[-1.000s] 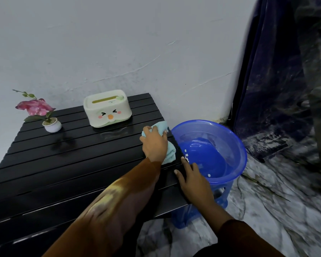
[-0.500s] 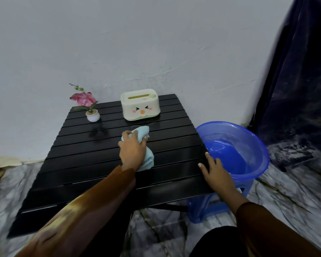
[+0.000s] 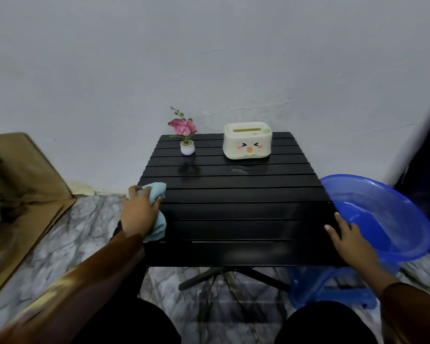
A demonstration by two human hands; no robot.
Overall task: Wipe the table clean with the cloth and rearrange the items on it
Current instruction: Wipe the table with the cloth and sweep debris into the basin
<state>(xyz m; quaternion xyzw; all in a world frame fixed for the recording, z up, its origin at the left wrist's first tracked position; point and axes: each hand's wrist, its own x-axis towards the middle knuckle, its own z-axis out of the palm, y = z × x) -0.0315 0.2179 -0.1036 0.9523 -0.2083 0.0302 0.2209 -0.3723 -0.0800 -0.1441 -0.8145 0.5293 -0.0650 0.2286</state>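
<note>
Landmark: black slatted table (image 3: 233, 207), set against the pale wall; all places below reckoned from it.
Left hand (image 3: 140, 211): at the table's left edge, about midway down its length; fingers curled over and gripping the cloth (image 3: 157, 214), palm bearing down on it.
Cloth: light blue, bunched, pressed to the left edge with part spilling past the rim.
Right hand (image 3: 348, 240): laid flat on the table's near right corner, fingers straight and spread, grasping nothing; apparently steadying the top.
Just changed: a second earlier, cloth at the table's right edge beside the basin; half a second earlier, mid-table; by this moment, carried fully across to the left edge. Right hand unmoved on its corner throughout.
Meaning for the task: one full pass across the middle slats done; probably near and far strips left to wipe, though no dirt could be made out on so dark a surface. Faint sheen on the slats before the far items, possibly damp.
Flower pot (image 3: 187, 147): far left of the table, upright, untouched.
Tissue box (image 3: 247, 144): far right of the table, well apart from the pot, not yet rearranged.
Blue basin (image 3: 382, 217): off the table's right side, just beside the right hand, raised on a blue stool (image 3: 333, 291).
</note>
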